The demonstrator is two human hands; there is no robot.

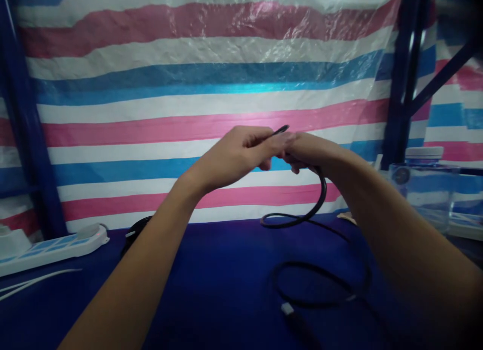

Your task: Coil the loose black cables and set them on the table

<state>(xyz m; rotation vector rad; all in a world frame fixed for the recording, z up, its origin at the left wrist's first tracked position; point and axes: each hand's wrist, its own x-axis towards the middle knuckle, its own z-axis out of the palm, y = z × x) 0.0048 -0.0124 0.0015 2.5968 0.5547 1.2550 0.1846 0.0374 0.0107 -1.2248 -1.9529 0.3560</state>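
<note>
Both my hands are raised above a blue table (211,289), meeting in the middle of the view. My left hand (241,156) is closed in a pinch on a black cable (320,194), whose short end sticks up between the two hands. My right hand (307,151) is closed around the same cable just beside it. From the right hand the cable drops, loops on the table and ends in a plug with a pale tip (289,310) near the front.
A white power strip (53,247) lies at the left edge with its white cord trailing forward. A dark round object (136,229) sits behind my left forearm. A clear plastic container (426,189) stands at the right. A striped tarp (188,88) hangs behind.
</note>
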